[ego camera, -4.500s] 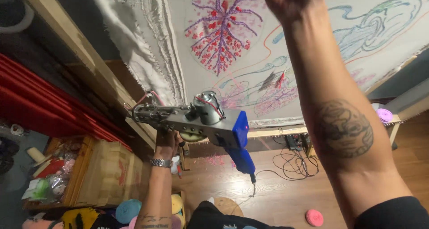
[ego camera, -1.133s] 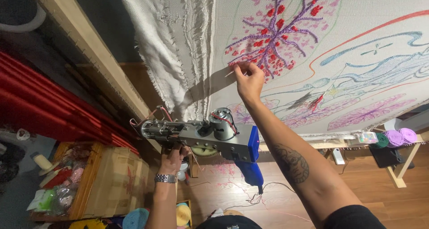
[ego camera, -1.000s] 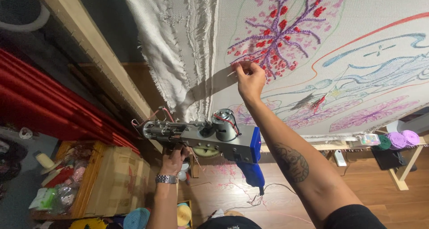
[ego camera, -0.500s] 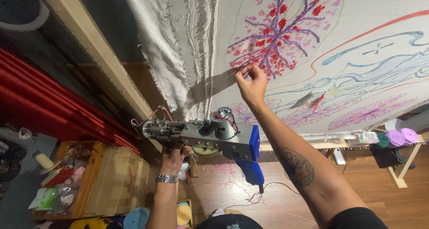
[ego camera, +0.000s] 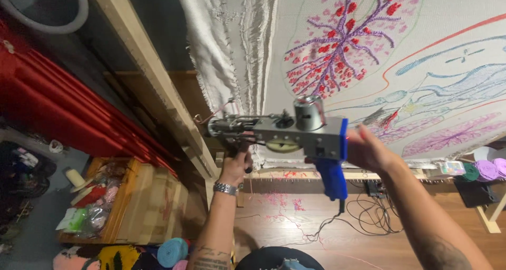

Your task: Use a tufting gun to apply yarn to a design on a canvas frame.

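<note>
Stretched white cloth (ego camera: pixel 453 17) hangs before you. Your left hand (ego camera: pixel 235 167) grips the tufting gun (ego camera: pixel 284 135) from below; your right hand (ego camera: pixel 369 148), fingers loose, reaches its blue handle (ego camera: pixel 332 175). One-handed, it could tip and tear stitches.

Rug-tufting workshop, stretched cloth (ego camera: pixel 421 48), yarn cones (ego camera: pixel 487 170)

Left hand (ego camera: pixel 234 167) raised, fingers curled in a grip, right hand (ego camera: pixel 366 148) raised, fingers spread
</note>
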